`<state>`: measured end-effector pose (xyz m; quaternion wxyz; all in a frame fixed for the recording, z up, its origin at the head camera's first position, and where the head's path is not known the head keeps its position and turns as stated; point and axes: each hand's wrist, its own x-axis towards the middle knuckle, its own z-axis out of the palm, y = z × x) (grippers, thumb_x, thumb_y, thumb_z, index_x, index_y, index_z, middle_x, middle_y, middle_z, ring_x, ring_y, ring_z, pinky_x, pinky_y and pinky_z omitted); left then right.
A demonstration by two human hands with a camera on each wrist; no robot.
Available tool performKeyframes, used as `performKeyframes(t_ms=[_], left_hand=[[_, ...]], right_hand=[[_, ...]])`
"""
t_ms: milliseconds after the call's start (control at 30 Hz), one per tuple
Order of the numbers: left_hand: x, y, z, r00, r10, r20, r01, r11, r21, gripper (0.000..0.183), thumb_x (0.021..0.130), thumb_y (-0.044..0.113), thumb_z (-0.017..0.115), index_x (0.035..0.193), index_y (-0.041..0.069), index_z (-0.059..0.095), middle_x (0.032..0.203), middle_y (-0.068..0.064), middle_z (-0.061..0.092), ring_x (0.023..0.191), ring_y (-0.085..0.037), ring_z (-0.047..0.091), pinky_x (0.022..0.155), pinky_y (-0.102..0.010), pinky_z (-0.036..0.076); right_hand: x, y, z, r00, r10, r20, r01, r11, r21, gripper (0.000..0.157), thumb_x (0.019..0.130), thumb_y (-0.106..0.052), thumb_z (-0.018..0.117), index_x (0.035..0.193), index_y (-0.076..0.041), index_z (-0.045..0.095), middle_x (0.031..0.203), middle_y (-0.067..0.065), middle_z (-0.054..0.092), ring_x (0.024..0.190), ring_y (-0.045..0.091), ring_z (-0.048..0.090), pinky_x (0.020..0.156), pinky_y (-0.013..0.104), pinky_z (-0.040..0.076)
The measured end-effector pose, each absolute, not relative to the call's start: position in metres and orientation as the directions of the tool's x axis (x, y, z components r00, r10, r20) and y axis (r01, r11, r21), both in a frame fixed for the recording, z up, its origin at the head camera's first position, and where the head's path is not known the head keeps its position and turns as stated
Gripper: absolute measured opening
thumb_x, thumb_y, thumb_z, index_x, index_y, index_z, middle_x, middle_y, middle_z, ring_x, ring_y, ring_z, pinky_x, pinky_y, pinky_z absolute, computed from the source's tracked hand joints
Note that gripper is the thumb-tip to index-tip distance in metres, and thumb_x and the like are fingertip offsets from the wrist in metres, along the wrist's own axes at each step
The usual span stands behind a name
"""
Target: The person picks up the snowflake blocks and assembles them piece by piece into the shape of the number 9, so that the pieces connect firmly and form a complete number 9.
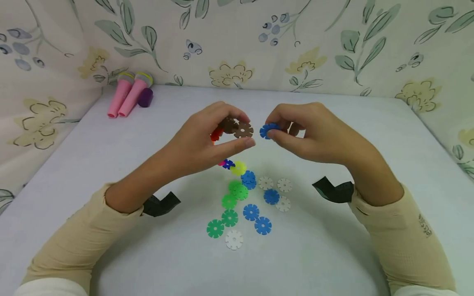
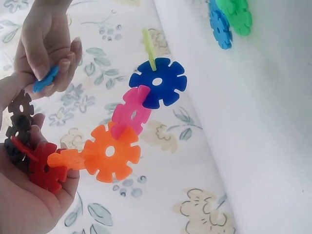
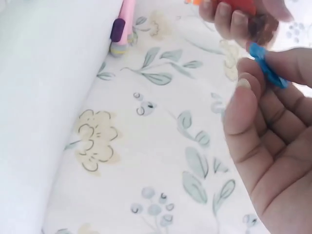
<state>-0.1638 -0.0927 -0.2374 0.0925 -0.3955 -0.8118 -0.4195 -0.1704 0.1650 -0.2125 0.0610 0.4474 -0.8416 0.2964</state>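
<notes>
Tan sleeves [image 1: 403, 242] enter from near side, cut off at frame bottom, as is table's [image 1: 166, 263] near edge. Black straps [image 1: 161, 206] stick out at both cuffs.

Mid-table, nearest: white disc [image 1: 229, 235], flat. Next, loose spread: green discs [image 1: 215, 223] toward L edge, blue discs [image 1: 263, 220] toward R edge, pale discs [image 1: 284, 180] R of these. Some overlap; exact count unclear.

Farther, above table: L hand [image 1: 200, 142] grips chain of slotted discs at its brown discs [image 1: 238, 134], fingers & thumb curled round. Red disc [image 1: 217, 135] & orange mostly hidden behind hand in head view; L wrist view clearer: red disc, orange discs [image 2: 99, 157], pink disc [image 2: 127, 108], dk blue disc [image 2: 168, 88], yellow disc [image 2: 148, 46] edge-on. Can't tell if low end touches table.

R hand [image 1: 314, 133] pinches small blue piece [image 1: 263, 131] btwn thumb & fingers, just beside brown, gap btwn. Partly covered by thumb; single or stacked, can't tell.

Far L corner of table: 2 pink mics [image 1: 130, 98], purple cap [image 1: 145, 98] beside; cut off in R wrist view. Beyond far edge, floral cloth [image 1: 237, 41], top out of frame.
</notes>
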Motion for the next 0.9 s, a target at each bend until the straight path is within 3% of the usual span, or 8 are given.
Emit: performKeyframes(t_ms=[200, 567, 800, 900], left_hand=[[-0.162, -0.093, -0.237, -0.693, 0.571, 0.441, 0.699, 0.381, 0.605, 0.037, 0.094, 0.027, 0.073, 0.121, 0.007, 0.059, 0.113, 0.003, 0.060, 0.103, -0.006, 0.060, 0.084, -0.027, 0.052], [-0.161, -0.088, -0.238, -0.733, 0.602, 0.316, 0.641, 0.456, 0.618, 0.042, 0.099, 0.033, 0.066, 0.124, 0.006, 0.047, 0.114, 0.001, 0.062, 0.104, -0.008, 0.060, 0.083, -0.028, 0.051], [-0.162, -0.086, -0.247, -0.767, 0.562, 0.310, 0.625, 0.542, 0.561, 0.041, 0.100, 0.033, 0.063, 0.121, 0.004, 0.044, 0.115, -0.004, 0.060, 0.104, -0.013, 0.058, 0.085, -0.027, 0.050], [-0.161, -0.087, -0.245, -0.770, 0.558, 0.310, 0.620, 0.535, 0.574, 0.040, 0.100, 0.031, 0.064, 0.122, 0.004, 0.044, 0.114, -0.003, 0.060, 0.100, -0.014, 0.057, 0.080, -0.028, 0.050]], right_hand=[[-0.163, 0.158, -0.211, -0.557, -0.715, 0.423, -0.818, 0.384, -0.429, 0.016, 0.092, 0.002, 0.068, 0.106, -0.006, 0.064, 0.084, -0.010, 0.069, 0.072, 0.000, 0.063, 0.055, 0.025, 0.053], [-0.159, 0.148, -0.219, -0.557, -0.692, 0.460, -0.818, 0.361, -0.448, 0.018, 0.091, 0.008, 0.066, 0.103, -0.003, 0.060, 0.085, -0.003, 0.073, 0.072, 0.005, 0.067, 0.057, 0.025, 0.055], [-0.159, 0.134, -0.230, -0.617, -0.630, 0.471, -0.772, 0.370, -0.517, 0.015, 0.091, 0.009, 0.066, 0.097, -0.001, 0.056, 0.080, 0.000, 0.071, 0.065, 0.006, 0.064, 0.059, 0.025, 0.056], [-0.160, 0.133, -0.231, -0.621, -0.627, 0.469, -0.765, 0.357, -0.536, 0.015, 0.091, 0.010, 0.065, 0.097, 0.000, 0.056, 0.082, 0.002, 0.073, 0.066, 0.008, 0.066, 0.059, 0.025, 0.056]])
